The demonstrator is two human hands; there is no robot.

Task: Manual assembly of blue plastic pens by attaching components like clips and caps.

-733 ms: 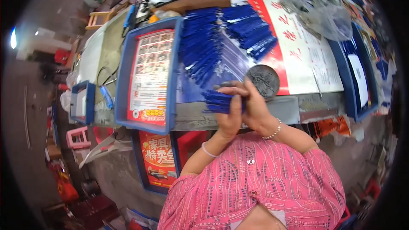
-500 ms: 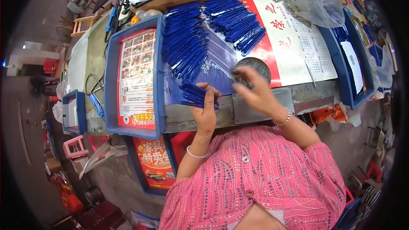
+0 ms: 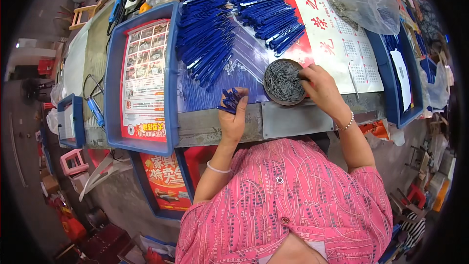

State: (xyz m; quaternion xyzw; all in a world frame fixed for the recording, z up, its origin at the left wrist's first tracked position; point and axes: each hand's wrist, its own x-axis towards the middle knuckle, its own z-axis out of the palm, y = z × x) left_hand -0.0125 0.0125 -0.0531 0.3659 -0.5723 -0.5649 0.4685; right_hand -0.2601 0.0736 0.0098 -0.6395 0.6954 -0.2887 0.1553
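Observation:
My left hand is closed around a small bundle of slim, glossy blue pieces, held upright above the table's front edge. Their exact kind is too small to tell. To its right stands a round bowl full of short grey metal pins. My right hand has its fingers pinched together at the bowl's right side, the tips over the pins. Whatever lies between those fingertips is hidden. Beyond the left hand, two fanned heaps of long blue pieces, a left heap and a right heap, lie on a purple-blue sheet.
A blue tray lined with printed paper stands at the left. On the right are a red and white calendar sheet, a clear plastic bag and another blue bin. A metal plate lies at the front edge.
My right hand has moved right and down, from over the bowl's left side to its right side, uncovering the pins. My left hand has turned its blue bundle more upright.

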